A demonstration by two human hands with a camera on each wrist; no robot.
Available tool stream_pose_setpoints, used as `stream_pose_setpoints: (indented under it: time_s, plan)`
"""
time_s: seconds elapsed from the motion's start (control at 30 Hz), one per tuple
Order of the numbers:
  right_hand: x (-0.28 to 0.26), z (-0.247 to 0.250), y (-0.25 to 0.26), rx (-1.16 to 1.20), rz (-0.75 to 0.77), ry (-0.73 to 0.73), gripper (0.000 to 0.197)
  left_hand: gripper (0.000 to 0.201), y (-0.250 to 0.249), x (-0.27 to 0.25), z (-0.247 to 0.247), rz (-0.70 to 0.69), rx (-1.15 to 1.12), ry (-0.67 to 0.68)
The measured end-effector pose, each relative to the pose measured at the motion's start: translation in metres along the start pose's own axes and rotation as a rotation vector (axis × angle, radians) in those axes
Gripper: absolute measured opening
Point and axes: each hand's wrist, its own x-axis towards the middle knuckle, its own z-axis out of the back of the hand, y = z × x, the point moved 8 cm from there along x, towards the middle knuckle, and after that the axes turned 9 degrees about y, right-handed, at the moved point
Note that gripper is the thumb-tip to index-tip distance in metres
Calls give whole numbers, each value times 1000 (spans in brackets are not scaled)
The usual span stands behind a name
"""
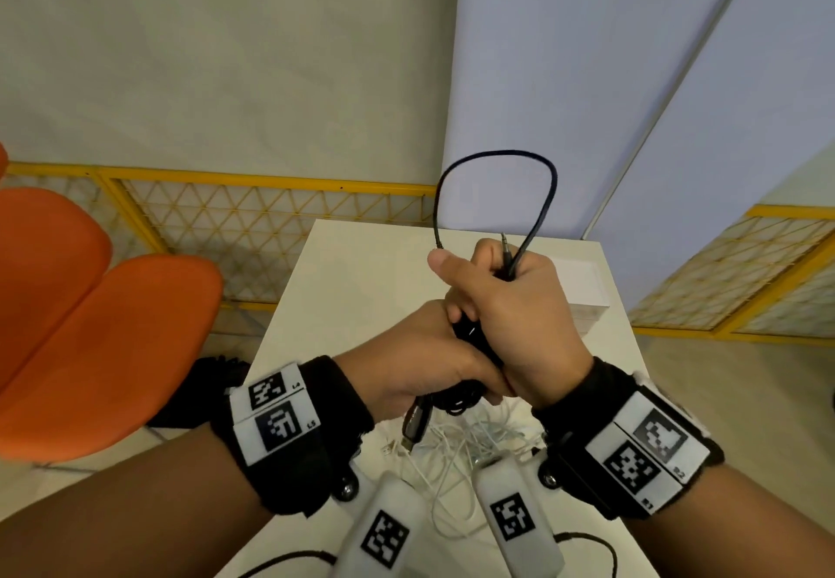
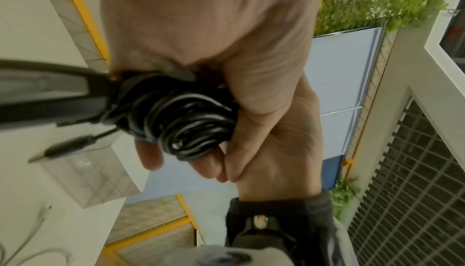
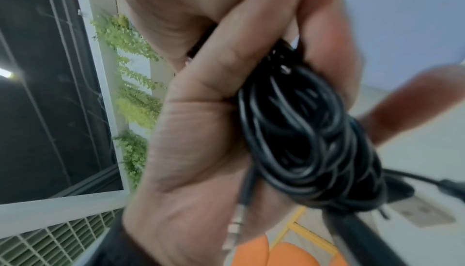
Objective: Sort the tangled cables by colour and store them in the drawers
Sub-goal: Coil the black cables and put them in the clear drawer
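Both hands meet above the white table (image 1: 352, 270), wrists close, palms turned in toward each other. Right hand (image 1: 506, 306): fingers curled and clamped round a coil of black cables (image 3: 309, 141); the wound bundle sits between thumb and fingers, pressed against the palm. A loop of black cable (image 1: 497, 157) rises out of the top of the fist, arching above the knuckles, and a slim jack plug (image 1: 504, 245) pokes up just beside the loop. Left hand (image 1: 415, 365): fingers also wrapped round the lower end of the same coil, fingertips (image 2: 151, 159) curling under it. A USB plug (image 1: 415, 426) hangs below the left fingers. Beneath both wrists, a loose tangle of white cables (image 1: 470, 446) lies on the table. Beyond the right knuckles, a clear drawer unit (image 1: 587, 302) stands at the table's far corner. An orange chair (image 1: 90, 329) sits off past the left wrist.
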Motion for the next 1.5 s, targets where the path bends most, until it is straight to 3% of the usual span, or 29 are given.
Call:
stream_pose_setpoints:
  time_s: [0.1, 0.23, 0.4, 0.53, 0.67, 0.8, 0.87, 0.97, 1.03, 1.1, 1.23, 1.33, 1.5]
  plan:
    - [-2, 3, -2, -115, 5, 7, 49, 23, 5, -1, -5, 45, 58, 10]
    - [-7, 2, -8, -117, -28, 90, 47, 18, 14, -1, -4, 85, 52, -12]
    - [-8, 5, -1, -43, -63, 239, 34, 23, 10, -10, 9, 92, -86, -48]
    - [0, 35, 7, 128, -81, 106, 39, 45, 11, -16, 20, 110, -148, -65]
    - [3, 70, 14, 139, -102, -55, 29, 47, 15, -17, 27, 107, -186, -107]
    - [-3, 85, 14, -61, -288, -74, 31, 47, 16, -17, 27, 102, -208, -121]
    - [-5, 92, 21, -316, -332, -87, 39, 48, 14, -18, 26, 90, -196, -121]
    - [-7, 106, 41, -972, -240, -193, 47, 49, 7, -18, 25, 67, -165, -126]
    - [-8, 98, 52, -1224, -96, -183, 32, 50, 5, -17, 24, 54, -146, -137]
    - [-8, 78, 50, -1265, 22, -3, 23, 52, 5, -15, 25, 48, -121, -156]
    - [-4, 52, 39, -1204, 154, 262, 29, 45, 7, -10, 27, 39, -50, -153]
    - [-2, 43, 40, -1255, 241, 331, 20, 41, 9, -10, 30, 58, 15, -157]
    - [-2, 40, 45, -1257, 223, 321, 15, 37, 15, -12, 42, 118, 76, -275]
